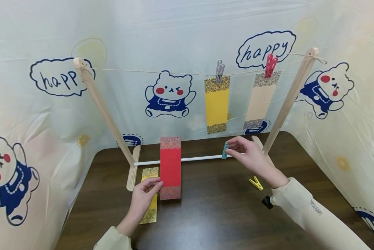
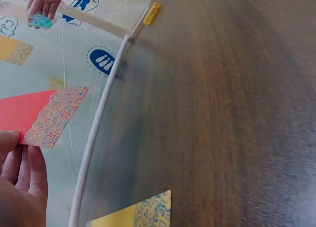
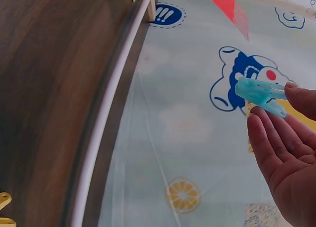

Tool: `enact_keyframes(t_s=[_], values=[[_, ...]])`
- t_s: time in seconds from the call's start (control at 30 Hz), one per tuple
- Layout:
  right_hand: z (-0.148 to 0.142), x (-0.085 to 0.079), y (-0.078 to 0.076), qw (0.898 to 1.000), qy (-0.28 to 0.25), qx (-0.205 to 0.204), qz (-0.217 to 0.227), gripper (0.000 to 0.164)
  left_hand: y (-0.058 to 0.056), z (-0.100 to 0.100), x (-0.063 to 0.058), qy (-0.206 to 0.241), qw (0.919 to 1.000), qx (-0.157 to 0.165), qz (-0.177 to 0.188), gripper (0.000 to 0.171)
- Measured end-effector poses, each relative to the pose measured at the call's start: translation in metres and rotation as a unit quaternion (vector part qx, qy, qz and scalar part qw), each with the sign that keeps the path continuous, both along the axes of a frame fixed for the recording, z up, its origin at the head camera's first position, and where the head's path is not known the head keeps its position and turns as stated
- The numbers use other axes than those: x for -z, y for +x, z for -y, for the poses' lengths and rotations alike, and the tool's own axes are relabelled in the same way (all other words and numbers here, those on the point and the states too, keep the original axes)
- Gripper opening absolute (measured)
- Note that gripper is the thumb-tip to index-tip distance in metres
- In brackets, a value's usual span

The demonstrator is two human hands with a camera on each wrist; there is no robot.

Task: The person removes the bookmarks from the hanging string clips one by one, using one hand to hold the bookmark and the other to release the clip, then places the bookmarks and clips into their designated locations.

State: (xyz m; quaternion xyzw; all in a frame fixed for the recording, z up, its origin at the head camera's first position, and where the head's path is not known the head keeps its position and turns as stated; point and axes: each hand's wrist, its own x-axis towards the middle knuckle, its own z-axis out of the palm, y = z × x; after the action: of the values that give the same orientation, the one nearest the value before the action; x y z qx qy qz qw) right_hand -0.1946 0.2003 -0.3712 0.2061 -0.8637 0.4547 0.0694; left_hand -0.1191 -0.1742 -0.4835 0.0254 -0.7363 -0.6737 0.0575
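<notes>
My left hand (image 1: 144, 196) pinches the lower left edge of a red paper strip (image 1: 170, 166) with patterned ends, held up off the table. In the right wrist view, my right hand (image 3: 291, 143) pinches a teal clothespin (image 3: 259, 91) between thumb and fingers. Beneath the red strip, a yellow patterned strip (image 1: 149, 215) lies on the table. On the string (image 1: 121, 70) hang another yellow strip (image 1: 217, 104) under a grey clothespin (image 1: 219, 71) and a beige strip (image 1: 258, 100) under a red clothespin (image 1: 270, 66).
Two wooden posts (image 1: 104, 111) hold the string, and a white rod (image 1: 202, 158) joins them low down. A yellow clothespin (image 1: 256, 183) lies on the dark table (image 1: 212, 215) near my right sleeve. Behind stands a printed curtain (image 1: 127, 100).
</notes>
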Motion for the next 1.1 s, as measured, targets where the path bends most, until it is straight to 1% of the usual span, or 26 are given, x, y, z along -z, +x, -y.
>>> enact_keyframes(t_s=[0.27, 0.43, 0.6, 0.73, 0.83, 0.97, 1.1], values=[[-0.012, 0.008, 0.003, 1.000, 0.026, 0.014, 0.009, 0.024, 0.006, 0.004, 0.004, -0.012, 0.9997, -0.012, 0.015, 0.019], [-0.017, 0.014, 0.005, 0.999, 0.030, 0.020, 0.022, 0.024, 0.010, 0.008, 0.007, -0.015, 0.9995, -0.005, 0.028, 0.018], [-0.021, 0.020, 0.006, 0.999, 0.032, 0.021, 0.019, 0.023, 0.014, 0.013, 0.009, -0.026, 0.9987, -0.003, 0.045, 0.020], [-0.023, 0.027, 0.006, 0.999, 0.031, 0.023, 0.021, 0.022, 0.017, 0.016, 0.012, -0.027, 0.9977, -0.002, 0.062, 0.020], [-0.024, 0.033, 0.006, 0.999, 0.033, 0.026, 0.026, 0.023, 0.018, 0.018, 0.015, -0.029, 0.9972, 0.001, 0.069, 0.021], [-0.026, 0.040, 0.005, 0.998, 0.037, 0.031, 0.027, 0.023, 0.020, 0.021, 0.016, -0.027, 0.9969, 0.001, 0.074, 0.019], [-0.028, 0.044, 0.005, 0.998, 0.039, 0.031, 0.023, 0.020, 0.022, 0.023, 0.015, -0.028, 0.9957, 0.000, 0.089, 0.018]])
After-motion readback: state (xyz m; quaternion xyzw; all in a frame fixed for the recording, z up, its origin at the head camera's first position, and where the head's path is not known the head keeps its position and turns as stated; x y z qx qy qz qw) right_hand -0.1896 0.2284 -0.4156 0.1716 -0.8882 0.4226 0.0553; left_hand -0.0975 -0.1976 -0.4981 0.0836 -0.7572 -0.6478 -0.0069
